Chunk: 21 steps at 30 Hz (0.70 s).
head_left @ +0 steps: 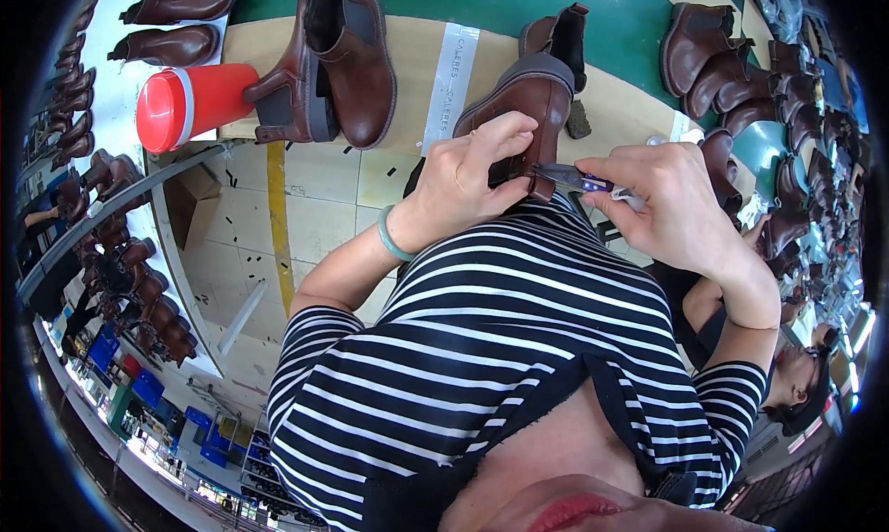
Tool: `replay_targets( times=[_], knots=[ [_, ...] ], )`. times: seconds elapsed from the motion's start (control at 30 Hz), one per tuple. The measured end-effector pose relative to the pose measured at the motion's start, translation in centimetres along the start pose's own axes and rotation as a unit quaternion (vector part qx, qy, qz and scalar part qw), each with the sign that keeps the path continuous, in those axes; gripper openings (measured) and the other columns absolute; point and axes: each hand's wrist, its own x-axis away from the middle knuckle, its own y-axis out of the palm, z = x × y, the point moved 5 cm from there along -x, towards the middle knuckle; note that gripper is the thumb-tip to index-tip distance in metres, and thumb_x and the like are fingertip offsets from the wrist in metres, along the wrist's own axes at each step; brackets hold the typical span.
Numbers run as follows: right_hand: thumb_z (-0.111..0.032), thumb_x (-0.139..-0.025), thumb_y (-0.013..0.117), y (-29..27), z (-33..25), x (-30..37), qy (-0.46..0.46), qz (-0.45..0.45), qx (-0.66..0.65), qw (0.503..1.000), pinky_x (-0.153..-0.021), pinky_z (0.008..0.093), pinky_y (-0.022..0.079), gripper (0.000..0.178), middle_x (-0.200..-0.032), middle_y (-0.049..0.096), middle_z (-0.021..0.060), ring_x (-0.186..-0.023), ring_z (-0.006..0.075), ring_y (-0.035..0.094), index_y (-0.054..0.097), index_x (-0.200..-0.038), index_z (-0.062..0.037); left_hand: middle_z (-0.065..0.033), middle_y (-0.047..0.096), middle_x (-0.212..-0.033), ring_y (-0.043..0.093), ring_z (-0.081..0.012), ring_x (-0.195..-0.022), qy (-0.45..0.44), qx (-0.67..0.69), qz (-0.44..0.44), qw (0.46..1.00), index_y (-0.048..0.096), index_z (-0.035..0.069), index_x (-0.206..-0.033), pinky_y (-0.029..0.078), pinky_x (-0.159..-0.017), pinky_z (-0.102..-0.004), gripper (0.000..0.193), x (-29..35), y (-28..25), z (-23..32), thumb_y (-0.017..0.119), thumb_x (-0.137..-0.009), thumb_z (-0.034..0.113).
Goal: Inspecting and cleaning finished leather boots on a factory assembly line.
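A brown leather ankle boot (528, 106) lies in front of me at the table edge, its top toward my body. My left hand (468, 166), with a pale green bangle at the wrist, is closed on the boot's upper near the opening. In my right hand (662, 194) is a small pair of snips (579, 177) with metal blades and a blue-purple handle. The blade tips touch or nearly touch the boot's top edge, just beside my left thumb. My fingers hide part of the boot's opening.
Behind the held boot stands another brown boot (560, 41). A pair of boots (347, 64) and a red container (199, 101) are to the left. More boots (699, 55) line the right side. A small dark block (579, 120) lies on the cardboard (417, 60). Another person (796, 375) sits at the right.
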Motion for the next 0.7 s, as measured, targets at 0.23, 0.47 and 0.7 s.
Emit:
replay_targets(
  times=[0.23,0.47,0.7],
  knots=[
    [-0.008,-0.073,0.069,0.0,-0.1,0.1,0.030,-0.024,0.012,0.999,-0.054,0.0386,0.047,0.021,-0.066,0.062,0.0111,-0.061,0.0284,0.062,0.070,-0.094,-0.0039,-0.0121,0.069,-0.106,0.069,-0.0233,-0.096,0.005,0.005,-0.004,1.000,0.041,-0.004,-0.121,0.054,-0.084,-0.0310,0.068,-0.2,-0.1,0.1,0.080,-0.066,0.005],
    [-0.005,-0.073,0.074,0.3,1.2,0.6,0.047,0.038,-0.082,0.995,-0.054,0.0292,0.045,0.022,-0.069,0.064,0.0129,-0.058,0.0232,0.062,0.069,-0.093,0.0014,-0.0139,0.069,-0.106,0.069,-0.0237,-0.096,0.003,-0.001,0.001,1.000,0.041,-0.004,-0.120,0.054,-0.084,-0.0317,0.066,-0.3,-0.4,0.1,0.078,-0.066,0.002],
    [-0.009,-0.074,0.076,0.2,4.9,3.0,0.200,0.110,-0.173,0.958,-0.071,0.0275,0.050,0.032,-0.084,0.070,0.0139,-0.075,0.0165,0.066,0.068,-0.103,0.0021,-0.0143,0.069,-0.107,0.069,-0.0244,-0.096,0.001,0.015,0.007,1.000,0.042,-0.005,-0.120,0.053,-0.085,-0.0320,0.062,-0.3,-0.5,0.1,0.075,-0.067,-0.002]
  ],
)
